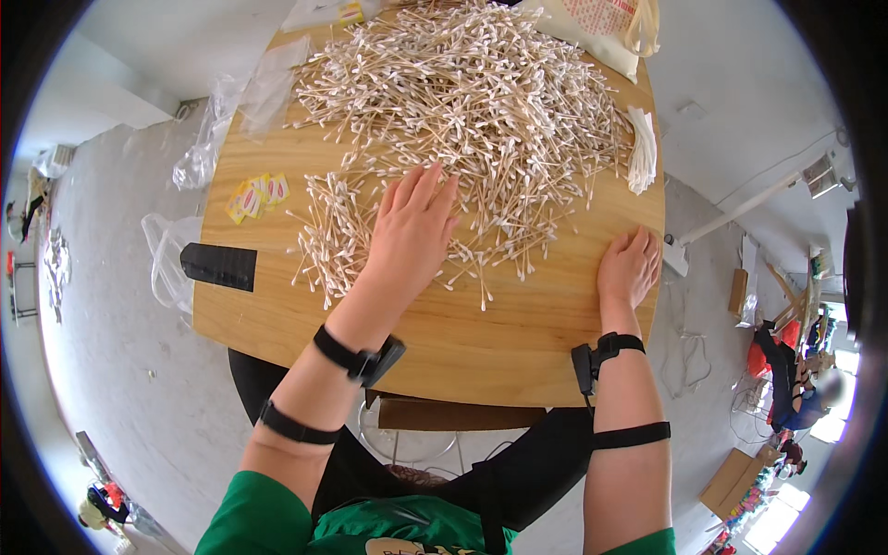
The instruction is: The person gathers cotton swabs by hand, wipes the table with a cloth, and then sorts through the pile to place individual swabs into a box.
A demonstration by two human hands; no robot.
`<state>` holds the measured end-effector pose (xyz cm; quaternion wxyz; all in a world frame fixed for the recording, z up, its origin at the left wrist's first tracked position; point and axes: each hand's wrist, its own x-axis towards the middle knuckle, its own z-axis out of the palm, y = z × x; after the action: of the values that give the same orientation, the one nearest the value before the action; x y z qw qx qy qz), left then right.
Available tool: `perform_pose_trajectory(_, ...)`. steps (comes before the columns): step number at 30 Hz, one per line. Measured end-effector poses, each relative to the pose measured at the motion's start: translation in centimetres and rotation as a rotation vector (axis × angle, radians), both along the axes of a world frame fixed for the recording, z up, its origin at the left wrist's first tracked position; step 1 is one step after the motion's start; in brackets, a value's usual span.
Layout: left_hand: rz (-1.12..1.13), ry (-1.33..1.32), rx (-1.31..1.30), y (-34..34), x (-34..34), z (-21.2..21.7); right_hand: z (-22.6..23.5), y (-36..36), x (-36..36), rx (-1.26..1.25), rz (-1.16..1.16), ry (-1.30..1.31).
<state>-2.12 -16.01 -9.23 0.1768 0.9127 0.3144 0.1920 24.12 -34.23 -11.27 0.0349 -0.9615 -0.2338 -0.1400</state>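
A large heap of cotton swabs [472, 83] with wooden sticks and white tips covers the far half of the wooden table [518, 342]. My left hand [412, 227] lies palm down on the near edge of the heap, fingers stretched forward over the swabs; whatever is beneath the palm is hidden. A smaller cluster of swabs [333, 222] spreads just left of it. My right hand [631, 266] rests on the table by its right edge, fingers lying loosely on the wood and holding nothing visible. Beyond it sits a flat white bundle [642, 151].
Yellow-and-white packet labels [257, 197] lie at the table's left, with a strip of black tape [219, 266] nearer me. A clear plastic bag [168, 264] hangs off that edge. At the far right is a cream bag [601, 32]. People and boxes are in the background.
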Motion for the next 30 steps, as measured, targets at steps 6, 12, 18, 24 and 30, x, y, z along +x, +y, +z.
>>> perform_pose_trajectory(6, -0.016, 0.118, 0.046, -0.8, 2.2, -0.6, -0.3, -0.4, 0.2, 0.002, 0.001, 0.001)
perform_pose_trajectory(12, -0.078, 0.169, -0.047, -5.1, -0.6, 0.9, -0.3, -0.4, 0.2, -0.001, 0.001, -0.005)
perform_pose_trajectory(18, -0.041, 0.166, -0.025, -6.2, -2.9, 2.1, -0.2, -0.2, 0.0, -0.003, 0.002, -0.007)
perform_pose_trajectory(24, 0.072, -0.070, 0.016, -0.6, 0.4, 2.4, 0.2, -0.4, 0.2, 0.004, -0.005, 0.008)
perform_pose_trajectory(30, 0.151, -0.070, 0.004, 4.5, 4.6, -0.1, -0.3, -0.4, 0.3, 0.004, -0.016, 0.007)
